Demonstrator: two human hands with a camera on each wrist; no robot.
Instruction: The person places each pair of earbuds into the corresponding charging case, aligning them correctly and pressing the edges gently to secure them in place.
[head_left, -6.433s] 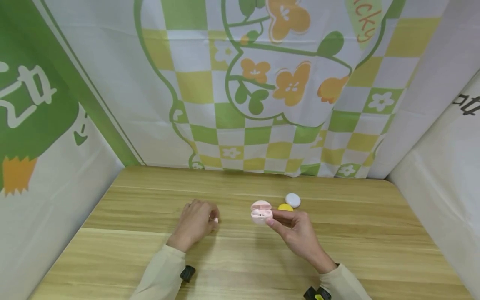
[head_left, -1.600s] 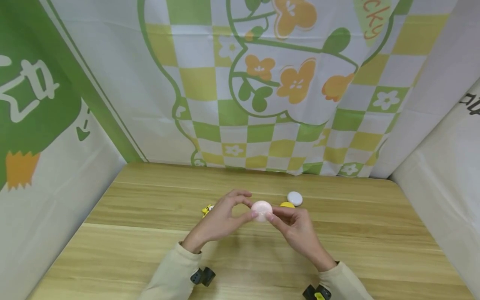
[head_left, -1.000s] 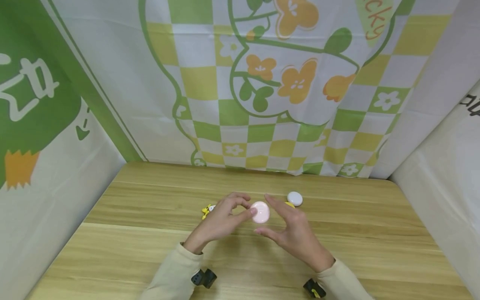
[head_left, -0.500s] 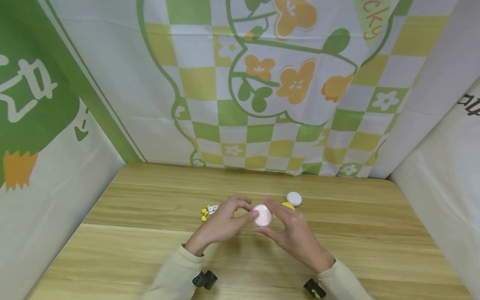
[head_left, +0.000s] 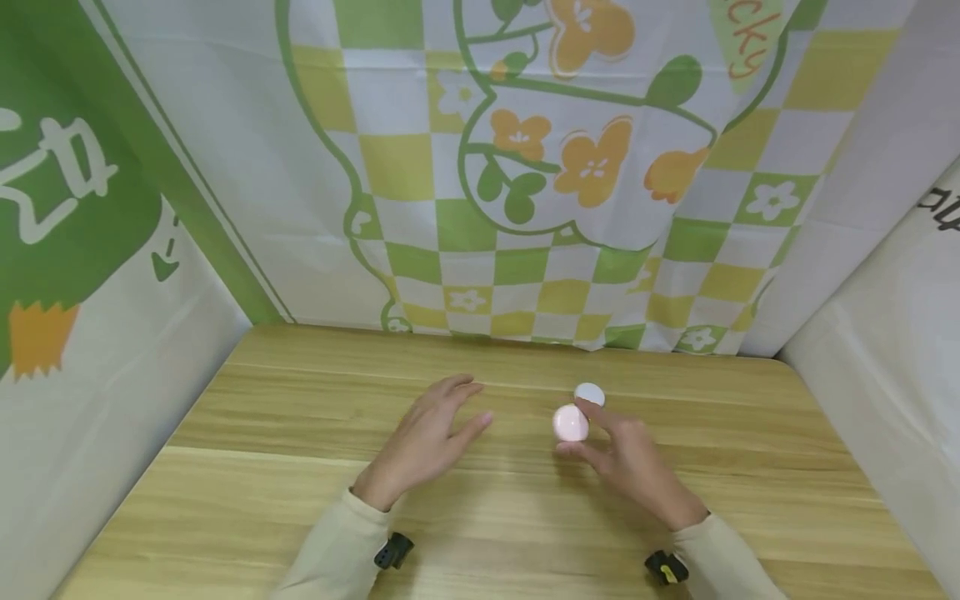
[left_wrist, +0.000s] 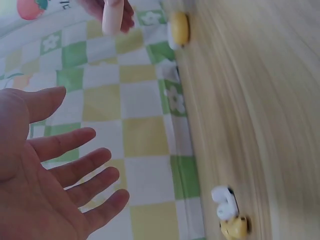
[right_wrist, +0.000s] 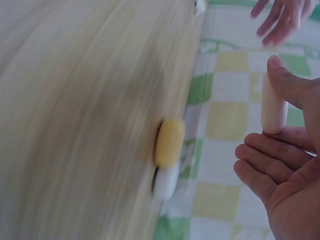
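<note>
A round, glossy pink earbud case (head_left: 571, 423), its lid closed, is held in the air by my right hand (head_left: 637, 462), pinched between thumb and index finger. In the right wrist view the other fingers extend below the pink case (right_wrist: 274, 107). My left hand (head_left: 423, 437) hovers over the table to the left, fingers spread and nothing in it. White earbuds (left_wrist: 226, 202) and yellow earbuds (left_wrist: 235, 227) lie on the table in the left wrist view; the left hand hides them in the head view.
A white earbud case (head_left: 589, 392) lies on the wooden table (head_left: 480, 517) just beyond the pink one. Touching or nearly touching it is a yellow case (right_wrist: 170, 142), hidden in the head view. A patterned cloth (head_left: 525, 208) hangs behind the table.
The pink case's lid went from open to closed. My left hand let go of the case and drew back left; my right hand took it by its edges and carried it right.
</note>
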